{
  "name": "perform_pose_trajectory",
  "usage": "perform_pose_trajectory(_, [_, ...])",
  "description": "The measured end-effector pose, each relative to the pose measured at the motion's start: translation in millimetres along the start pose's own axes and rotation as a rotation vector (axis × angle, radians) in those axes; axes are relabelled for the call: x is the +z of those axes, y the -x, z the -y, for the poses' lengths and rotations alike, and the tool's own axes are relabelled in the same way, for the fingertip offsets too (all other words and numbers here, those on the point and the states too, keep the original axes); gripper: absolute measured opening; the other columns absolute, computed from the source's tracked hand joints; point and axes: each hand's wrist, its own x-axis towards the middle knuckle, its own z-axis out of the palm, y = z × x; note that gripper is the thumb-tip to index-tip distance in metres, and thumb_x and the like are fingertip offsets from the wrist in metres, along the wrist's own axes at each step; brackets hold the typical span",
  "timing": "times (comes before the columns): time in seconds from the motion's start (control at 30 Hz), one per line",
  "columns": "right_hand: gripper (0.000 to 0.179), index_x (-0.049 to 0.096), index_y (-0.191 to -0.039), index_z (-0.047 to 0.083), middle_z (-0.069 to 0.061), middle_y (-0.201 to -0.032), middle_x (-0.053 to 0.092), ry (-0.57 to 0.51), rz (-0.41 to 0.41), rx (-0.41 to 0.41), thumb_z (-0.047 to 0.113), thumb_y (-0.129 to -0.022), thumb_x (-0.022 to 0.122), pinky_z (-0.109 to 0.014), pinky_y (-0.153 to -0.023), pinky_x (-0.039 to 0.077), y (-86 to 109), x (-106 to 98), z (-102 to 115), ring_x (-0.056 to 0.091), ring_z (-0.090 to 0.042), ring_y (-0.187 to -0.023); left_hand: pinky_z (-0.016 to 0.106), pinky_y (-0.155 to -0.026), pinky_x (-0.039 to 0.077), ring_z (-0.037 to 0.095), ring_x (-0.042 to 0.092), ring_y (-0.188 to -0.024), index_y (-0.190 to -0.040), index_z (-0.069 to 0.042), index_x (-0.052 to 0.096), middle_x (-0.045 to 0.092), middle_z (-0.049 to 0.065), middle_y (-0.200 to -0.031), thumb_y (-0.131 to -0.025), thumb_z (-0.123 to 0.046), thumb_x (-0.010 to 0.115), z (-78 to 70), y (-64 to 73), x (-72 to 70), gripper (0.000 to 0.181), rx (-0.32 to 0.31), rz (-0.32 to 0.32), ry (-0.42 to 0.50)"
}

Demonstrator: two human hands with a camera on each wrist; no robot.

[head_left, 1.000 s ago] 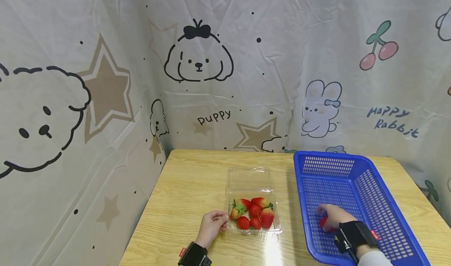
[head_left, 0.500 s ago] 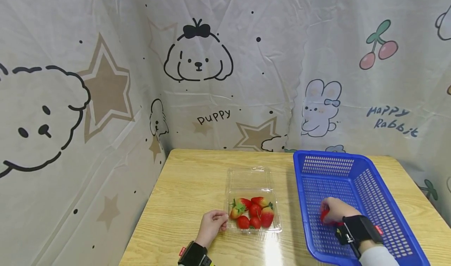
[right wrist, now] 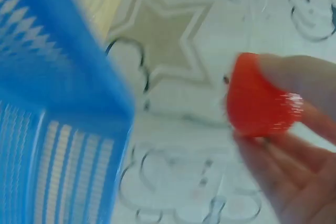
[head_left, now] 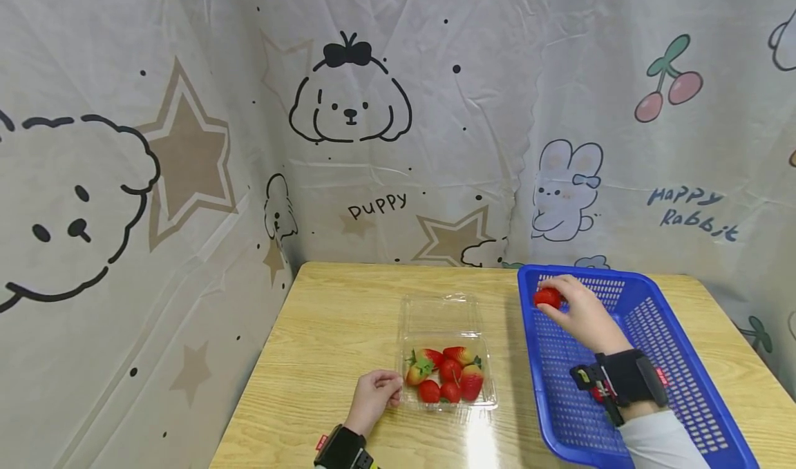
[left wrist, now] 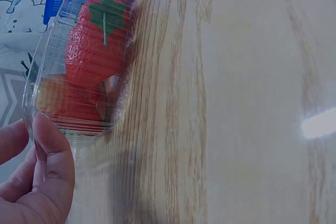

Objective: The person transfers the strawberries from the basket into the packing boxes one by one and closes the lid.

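My right hand (head_left: 584, 313) holds a red strawberry (head_left: 547, 298) between thumb and fingers, raised over the far left part of the blue plastic basket (head_left: 536, 372). In the right wrist view the strawberry (right wrist: 257, 98) is blurred, and the basket wall is beside it. My left hand (head_left: 373, 396) pinches the left rim of a clear plastic clamshell box (head_left: 493, 389) with thumb and finger, as the left wrist view shows. The box lies with its lid back, holding several strawberries (head_left: 471, 384), some with green leaves. Another red thing (head_left: 598, 391) in the basket is mostly hidden by my right wrist.
The wooden table (head_left: 329, 317) carries the box in the middle and the basket at the right. A printed cloth (head_left: 398, 110) hangs behind the table and along both sides. The box's clear lid (head_left: 440, 315) lies flat toward the back.
My right hand has risen from low in the basket toward its far left rim, lifting a strawberry. My left hand and the box have stayed in place.
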Motion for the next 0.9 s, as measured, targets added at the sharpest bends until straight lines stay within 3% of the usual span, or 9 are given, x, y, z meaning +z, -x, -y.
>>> perform_pose_trajectory(0.2, [0.039, 0.058, -0.113, 0.000, -0.015, -0.110, 0.055, -0.076, -0.170, -0.149, 0.005, -0.077, 0.072, -0.044, -0.075, 0.053, -14.7, 17.6, 27.5, 0.057, -0.030, -0.095, 0.027, -0.058, 0.055, 0.007, 0.055, -0.061, -0.101, 0.017, 0.057, 0.057, 0.000, -0.069, -0.087, -0.004, 0.059, 0.3, -1.0, 0.2, 0.025, 0.008, -0.002, 0.001])
perform_pose_trajectory(0.33, [0.038, 0.060, -0.111, 0.002, -0.012, -0.109, 0.056, -0.118, -0.176, -0.234, 0.005, -0.076, 0.073, -0.038, -0.076, 0.054, -20.9, 37.2, 41.6, 0.057, -0.025, -0.094, 0.026, -0.058, 0.054, 0.007, 0.055, -0.061, -0.101, 0.017, 0.056, 0.057, 0.000, -0.069, -0.087, -0.003, 0.058, 0.7, -1.4, 0.5, 0.024, 0.005, -0.005, 0.002])
perform_pose_trajectory(0.6, [0.033, 0.060, -0.107, 0.005, -0.008, -0.104, 0.057, -0.189, -0.024, -0.332, 0.009, -0.077, 0.073, -0.033, -0.075, 0.054, -22.0, 88.5, 59.4, 0.059, -0.019, -0.090, 0.024, -0.057, 0.054, 0.007, 0.056, -0.062, -0.100, 0.017, 0.057, 0.058, 0.002, -0.070, -0.087, -0.003, 0.058, 1.2, -0.6, 1.1, 0.023, -0.001, -0.001, 0.018])
perform_pose_trajectory(0.9, [0.032, 0.059, -0.108, 0.003, -0.007, -0.102, 0.057, -0.155, 0.190, -0.386, 0.010, -0.079, 0.071, -0.026, -0.076, 0.053, -12.6, 131.2, 73.5, 0.059, -0.017, -0.089, 0.025, -0.057, 0.054, 0.008, 0.056, -0.062, -0.101, 0.017, 0.057, 0.058, 0.001, -0.069, -0.088, -0.005, 0.059, 0.9, 0.1, 0.1, 0.025, -0.004, 0.006, 0.015])
